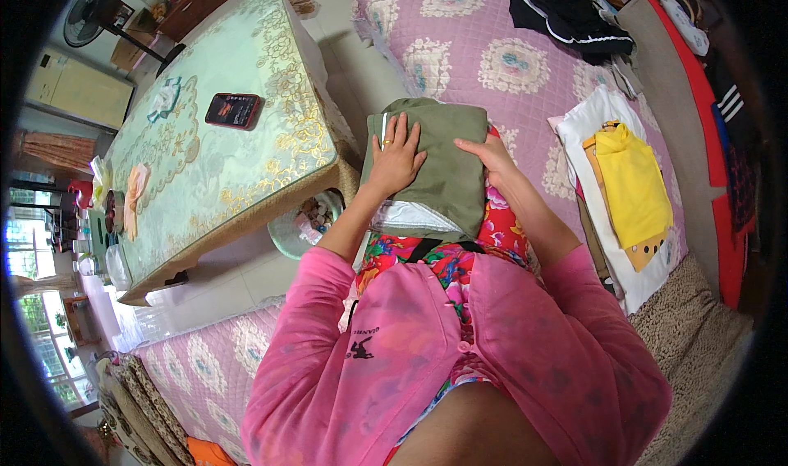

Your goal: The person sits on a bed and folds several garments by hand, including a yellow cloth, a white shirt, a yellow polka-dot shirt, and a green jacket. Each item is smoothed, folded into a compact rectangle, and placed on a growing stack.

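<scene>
An olive-green folded garment (440, 164) with white trim lies across my lap, over red floral fabric (502, 220). My left hand (397, 161) rests flat on its left part, fingers somewhat spread and a ring on one finger. At the garment's right edge, my right hand (489, 158) has its thumb on top; its other fingers are hidden beneath or behind the cloth. To the right, a folded yellow garment (634, 183) lies on white clothing (643, 287) on the quilted sofa cover.
A glass-topped table (271, 177) with a phone (233, 110) stands at the left. Below its edge is a waste bin (280, 232) holding litter. Black clothes (563, 14) lie at the far end of the pink quilted cover (455, 54). A fan (92, 12) stands beyond the table.
</scene>
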